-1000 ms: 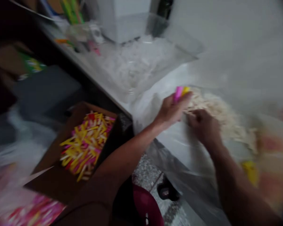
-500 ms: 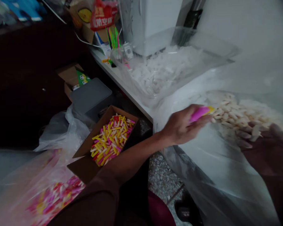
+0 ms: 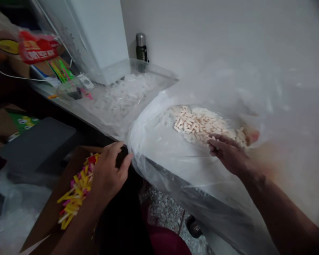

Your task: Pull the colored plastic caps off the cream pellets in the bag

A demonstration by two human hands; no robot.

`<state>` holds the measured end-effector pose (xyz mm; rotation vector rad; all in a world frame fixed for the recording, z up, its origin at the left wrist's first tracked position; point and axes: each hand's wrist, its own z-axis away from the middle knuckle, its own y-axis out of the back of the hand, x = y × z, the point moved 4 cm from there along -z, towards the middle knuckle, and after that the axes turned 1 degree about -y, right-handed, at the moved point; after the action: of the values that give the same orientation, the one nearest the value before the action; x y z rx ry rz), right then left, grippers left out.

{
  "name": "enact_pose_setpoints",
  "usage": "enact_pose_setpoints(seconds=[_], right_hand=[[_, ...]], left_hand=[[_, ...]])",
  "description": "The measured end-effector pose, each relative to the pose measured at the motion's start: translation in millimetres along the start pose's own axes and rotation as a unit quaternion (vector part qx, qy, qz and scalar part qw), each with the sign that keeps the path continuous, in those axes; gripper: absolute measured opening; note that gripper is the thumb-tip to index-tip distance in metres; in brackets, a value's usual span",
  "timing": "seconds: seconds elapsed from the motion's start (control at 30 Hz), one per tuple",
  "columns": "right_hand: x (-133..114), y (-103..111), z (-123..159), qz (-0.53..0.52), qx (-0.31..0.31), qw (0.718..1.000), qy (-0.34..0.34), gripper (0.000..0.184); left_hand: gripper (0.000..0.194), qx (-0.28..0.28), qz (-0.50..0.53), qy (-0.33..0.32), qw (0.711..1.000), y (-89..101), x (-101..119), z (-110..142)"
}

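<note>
My left hand (image 3: 108,171) hovers over a brown cardboard box (image 3: 55,209) that holds several yellow, pink and red sticks (image 3: 74,196). Its fingers are spread and I see nothing in them. My right hand (image 3: 228,154) reaches into a large clear plastic bag (image 3: 159,148) on the white counter. The fingers are curled together at the near edge of a heap of pale short pieces (image 3: 199,124). What they pinch is hidden.
A clear tray of white pieces (image 3: 122,95) sits further back on the counter, beside a white appliance (image 3: 95,35) and a metal flask (image 3: 141,47). A grey lid (image 3: 34,141), boxes and plastic bags crowd the floor at left. A dark shoe (image 3: 194,226) is below.
My left hand swung from the pale heap down and left to the cardboard box, and the pink and yellow stick it held is no longer seen. My right hand stayed at the heap.
</note>
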<state>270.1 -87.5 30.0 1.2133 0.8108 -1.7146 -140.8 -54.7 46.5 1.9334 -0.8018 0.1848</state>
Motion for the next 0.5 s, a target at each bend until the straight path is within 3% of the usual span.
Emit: enact_pose_setpoints(seconds=[0.1,0.23,0.37,0.43,0.5], right_hand=[[-6.1,3.2,12.6,0.008,-0.025,1.000,0.017,0.040],[-4.9,17.7,32.3,0.022,-0.010,0.999,0.021,0.050],[7.2,32.4,43.6,0.031,-0.001,0.999,0.022,0.052],[12.0,35.0,45.5,0.034,-0.004,0.999,0.026,0.048],[13.7,34.1,46.5,0.048,-0.005,0.998,0.028,0.039]], left_hand=[[0.037,-0.042,0.075,-0.025,0.996,-49.4,47.1,-60.9],[0.037,-0.146,-0.019,0.007,0.989,-123.4,77.8,-130.5],[0.037,-0.235,-0.086,0.039,0.967,-167.5,78.7,-147.4],[0.036,-0.238,-0.090,0.046,0.966,-174.4,71.3,-143.4],[0.032,-0.200,-0.049,0.068,0.976,-172.7,62.3,-138.9]])
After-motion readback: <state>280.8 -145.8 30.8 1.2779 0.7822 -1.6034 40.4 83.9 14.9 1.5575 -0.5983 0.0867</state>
